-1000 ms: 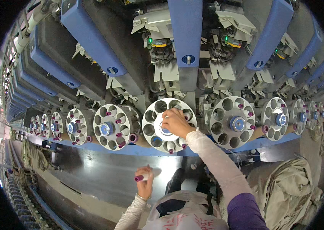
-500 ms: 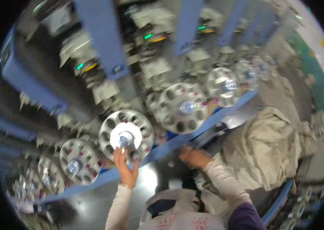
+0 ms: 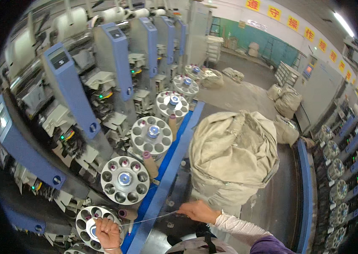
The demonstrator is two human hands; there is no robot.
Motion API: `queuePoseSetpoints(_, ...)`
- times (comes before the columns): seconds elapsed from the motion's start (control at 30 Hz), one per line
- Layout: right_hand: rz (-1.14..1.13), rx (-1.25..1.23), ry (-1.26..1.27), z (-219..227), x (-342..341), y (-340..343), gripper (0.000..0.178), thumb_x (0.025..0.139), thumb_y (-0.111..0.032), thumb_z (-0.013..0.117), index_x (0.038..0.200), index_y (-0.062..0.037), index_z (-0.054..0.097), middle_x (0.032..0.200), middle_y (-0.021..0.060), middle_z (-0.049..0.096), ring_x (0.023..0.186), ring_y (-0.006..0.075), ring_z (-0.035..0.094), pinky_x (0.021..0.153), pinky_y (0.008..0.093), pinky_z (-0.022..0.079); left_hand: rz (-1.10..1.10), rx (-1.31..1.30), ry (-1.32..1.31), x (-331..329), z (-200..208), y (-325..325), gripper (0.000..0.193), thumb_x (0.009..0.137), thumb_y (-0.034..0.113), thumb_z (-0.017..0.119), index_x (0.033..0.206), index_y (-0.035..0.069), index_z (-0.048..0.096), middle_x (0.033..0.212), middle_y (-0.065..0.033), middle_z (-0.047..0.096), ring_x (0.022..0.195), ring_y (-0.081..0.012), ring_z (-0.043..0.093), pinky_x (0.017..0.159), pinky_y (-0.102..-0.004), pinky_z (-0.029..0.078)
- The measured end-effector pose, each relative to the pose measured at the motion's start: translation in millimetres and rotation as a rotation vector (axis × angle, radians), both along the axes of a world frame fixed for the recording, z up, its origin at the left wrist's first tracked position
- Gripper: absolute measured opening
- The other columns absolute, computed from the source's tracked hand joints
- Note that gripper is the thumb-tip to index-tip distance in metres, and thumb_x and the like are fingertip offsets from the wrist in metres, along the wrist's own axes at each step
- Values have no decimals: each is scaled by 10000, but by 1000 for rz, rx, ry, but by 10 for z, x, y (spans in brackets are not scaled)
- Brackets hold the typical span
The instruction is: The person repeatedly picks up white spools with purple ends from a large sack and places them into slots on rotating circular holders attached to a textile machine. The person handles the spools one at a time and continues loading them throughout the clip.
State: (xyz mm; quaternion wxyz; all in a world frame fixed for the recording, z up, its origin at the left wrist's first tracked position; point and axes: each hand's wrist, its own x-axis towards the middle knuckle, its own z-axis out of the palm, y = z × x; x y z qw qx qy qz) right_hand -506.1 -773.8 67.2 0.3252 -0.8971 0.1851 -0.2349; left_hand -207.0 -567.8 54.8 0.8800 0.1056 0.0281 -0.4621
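A pale thread runs slightly slack between my two hands. My left hand is closed on one end of it, fingers curled, over the nearest round metal magazine with its ring of holes. To the right, my right hand pinches the other end above the dark aisle. Beside the left hand lies a bobbin with a purple end. Farther along, another purple-topped bobbin leans next to the following magazine. A few purple bobbin tips show in the holes.
A large beige cloth sack stands in the aisle ahead of my right hand. The blue rail edges the machine row on my left, with blue upright panels. A second machine row lines the right. More sacks sit farther off.
The view has swung toward the aisle. My left hand, earlier with fingers spread at a magazine's white-covered hub, is now curled on the thread. The thread between my hands now shows clearly.
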Motion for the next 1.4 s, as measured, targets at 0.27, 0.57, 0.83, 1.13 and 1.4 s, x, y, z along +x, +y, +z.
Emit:
queuePoseSetpoints(0.27, -309, -308, -260, 570, -601, -748, 117, 892, -147, 625, 926, -37, 646, 806, 91, 673, 693, 270, 661, 630, 370, 515, 95, 131, -347, 544, 359, -1, 219, 961, 151, 539, 757, 102, 480, 708, -13, 456, 649, -142, 434, 619, -286, 384)
queuePoseSetpoints(0.57, -1032, -486, 442, 368, -2701, -2378, 654, 862, -326, 670, 1414, -84, 417, 1441, 172, 412, 1363, 341, 328, 1103, 477, 210, 338, 1572, -1697, 579, 822, -807, 252, 949, 235, 552, 1130, 67, 504, 1117, -99, 517, 1020, -225, 494, 895, -365, 403)
queuePoseSetpoints(0.83, -1561, 145, -241, -872, -4710, -2921, 679, 988, -427, 500, 1462, 23, 317, 1503, 222, 340, 1366, 340, 364, 1122, 392, 287, -560, 1059, -832, -1695, -872, -2186, 525, 927, 383, 600, 1363, 113, 489, 1313, -67, 545, 1243, -218, 473, 1045, -360, 360)
queuePoseSetpoints(1.13, -1363, 266, 457, -1561, -5354, -2047, 749, 968, -468, 497, 1517, -40, 223, 1576, 164, 194, 1439, 312, 222, 1159, 409, 214, -160, 1141, -347, -2497, -3075, -2599, 489, 936, 351, 588, 1347, 103, 497, 1292, -78, 550, 1216, -220, 484, 1032, -360, 371)
queuePoseSetpoints(1.4, -1392, 278, 585, -1314, -4977, -1938, 740, 954, -437, 520, 1509, -35, 241, 1566, 168, 212, 1439, 319, 217, 1163, 419, 207, -179, 1164, -410, -2235, -3298, -3002, 458, 944, 323, 579, 1333, 94, 504, 1274, -88, 554, 1191, -222, 495, 1021, -360, 381)
